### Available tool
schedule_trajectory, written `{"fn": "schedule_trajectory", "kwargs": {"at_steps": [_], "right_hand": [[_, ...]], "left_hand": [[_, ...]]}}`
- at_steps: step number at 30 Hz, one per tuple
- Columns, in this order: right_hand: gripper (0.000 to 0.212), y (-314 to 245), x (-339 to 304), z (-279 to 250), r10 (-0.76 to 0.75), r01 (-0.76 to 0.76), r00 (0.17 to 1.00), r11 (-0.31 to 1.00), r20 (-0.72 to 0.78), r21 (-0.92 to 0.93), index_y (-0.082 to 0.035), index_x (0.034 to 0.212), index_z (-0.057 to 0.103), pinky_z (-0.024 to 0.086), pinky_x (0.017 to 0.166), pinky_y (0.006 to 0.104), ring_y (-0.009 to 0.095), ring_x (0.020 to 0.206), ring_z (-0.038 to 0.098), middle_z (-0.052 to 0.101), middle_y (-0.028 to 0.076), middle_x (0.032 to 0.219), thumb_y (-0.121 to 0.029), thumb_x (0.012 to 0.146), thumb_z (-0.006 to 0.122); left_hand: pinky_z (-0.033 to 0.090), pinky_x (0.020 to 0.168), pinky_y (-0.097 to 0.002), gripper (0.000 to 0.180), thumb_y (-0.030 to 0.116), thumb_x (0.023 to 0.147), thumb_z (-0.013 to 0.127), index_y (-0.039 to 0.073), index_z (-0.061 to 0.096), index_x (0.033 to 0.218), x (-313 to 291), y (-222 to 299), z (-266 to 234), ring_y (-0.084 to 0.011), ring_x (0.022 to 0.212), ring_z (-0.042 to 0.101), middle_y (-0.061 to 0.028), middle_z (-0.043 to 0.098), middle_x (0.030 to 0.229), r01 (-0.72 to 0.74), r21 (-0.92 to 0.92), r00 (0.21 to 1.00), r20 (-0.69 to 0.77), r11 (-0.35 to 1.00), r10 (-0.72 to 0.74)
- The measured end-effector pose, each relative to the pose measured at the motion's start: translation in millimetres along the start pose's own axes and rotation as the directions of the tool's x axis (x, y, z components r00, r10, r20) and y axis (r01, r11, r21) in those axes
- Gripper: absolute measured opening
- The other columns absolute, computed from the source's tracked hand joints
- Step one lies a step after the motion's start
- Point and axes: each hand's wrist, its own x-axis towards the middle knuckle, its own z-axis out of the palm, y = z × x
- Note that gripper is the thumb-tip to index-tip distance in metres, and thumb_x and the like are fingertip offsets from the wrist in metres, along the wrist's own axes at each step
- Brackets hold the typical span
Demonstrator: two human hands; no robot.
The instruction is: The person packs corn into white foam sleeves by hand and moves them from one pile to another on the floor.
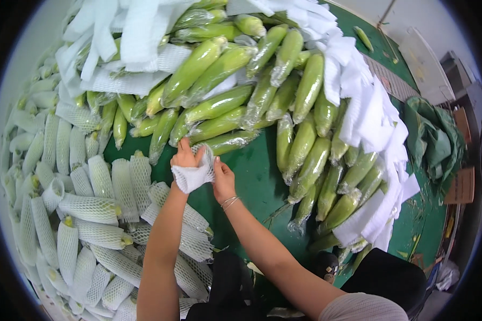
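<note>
A white foam net sleeve is bunched around the palm and wrist of my left hand. The fingers of that hand poke out beyond it, close to the near end of a plastic-wrapped corn cob; whether they touch the cob I cannot tell. My right hand pinches the sleeve's right edge between thumb and fingers. Green husked corn cobs in clear film are heaped just beyond both hands. Left of my forearms lie many cobs in foam net sleeves.
Loose white foam sleeves are piled along the heap's right side, with more foam sleeves at the far left. Below is a green surface. At the right are a crumpled green sack and a cardboard box.
</note>
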Motion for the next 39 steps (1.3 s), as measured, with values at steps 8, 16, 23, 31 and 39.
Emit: {"fn": "schedule_trajectory", "kwargs": {"at_steps": [8, 16, 23, 31, 39], "right_hand": [[0.028, -47, -70, -38, -0.372, 0.303, 0.92, 0.873, -0.122, -0.381, 0.006, 0.099, 0.063, 0.047, 0.07, 0.027, 0.011, 0.08, 0.058, 0.065, 0.008, 0.089, -0.021, 0.089, 0.059], [0.037, -212, -240, -55, -0.32, 0.144, 0.947, 0.313, 0.039, -0.939, 0.006, 0.066, 0.06, 0.04, 0.045, 0.0376, 0.02, 0.041, 0.052, 0.049, 0.018, 0.047, -0.025, 0.085, 0.058], [0.032, -169, -177, -53, -0.163, 0.142, 0.985, 0.577, 0.057, -0.804, 0.006, 0.063, 0.059, 0.037, 0.044, 0.0308, 0.009, 0.047, 0.044, 0.05, 0.008, 0.048, -0.021, 0.079, 0.063], [0.02, -56, -126, -122, -0.047, -0.144, 0.919, 0.884, -0.391, -0.445, 0.008, 0.064, 0.062, 0.04, 0.048, 0.0332, 0.017, 0.052, 0.054, 0.06, 0.013, 0.059, -0.01, 0.071, 0.062], [0.028, -64, -175, -107, 0.257, -0.252, 0.963, 0.765, -0.078, -0.592, 0.006, 0.074, 0.062, 0.045, 0.039, 0.035, 0.022, 0.053, 0.059, 0.062, 0.011, 0.068, -0.021, 0.079, 0.059]], "left_hand": [[0.049, 0.055, -0.0407, 0.075, 0.062, 0.075, 0.059, -0.013, 0.061, 0.066, -20, 45, -11, -0.0347, 0.062, 0.064, -0.0258, 0.061, 0.065, 0.293, -0.229, 0.522, 0.852, 0.928, 0.045], [0.047, 0.084, -0.0349, 0.053, 0.05, 0.087, 0.054, 0.012, 0.051, 0.123, -169, 146, -121, -0.0156, 0.098, 0.057, -0.0016, 0.06, 0.11, 0.963, 0.128, -0.075, 0.973, -0.237, 0.22], [0.049, 0.062, -0.0302, 0.024, 0.023, 0.088, 0.06, 0.0, 0.061, 0.093, -143, 134, -121, -0.0161, 0.07, 0.061, -0.0094, 0.063, 0.083, 0.914, -0.361, 0.343, 0.931, -0.183, -0.122], [0.046, 0.059, -0.031, 0.013, 0.01, 0.076, 0.064, -0.002, 0.061, 0.071, -182, 78, -38, -0.021, 0.065, 0.063, -0.015, 0.064, 0.068, 0.486, -0.675, 0.867, 0.456, 0.555, -0.204], [0.049, 0.082, -0.037, 0.047, 0.035, 0.098, 0.033, -0.002, 0.042, 0.127, -152, 63, -62, -0.0292, 0.095, 0.06, -0.0191, 0.056, 0.115, 0.867, -0.467, 0.493, 0.854, -0.176, 0.167]]}}
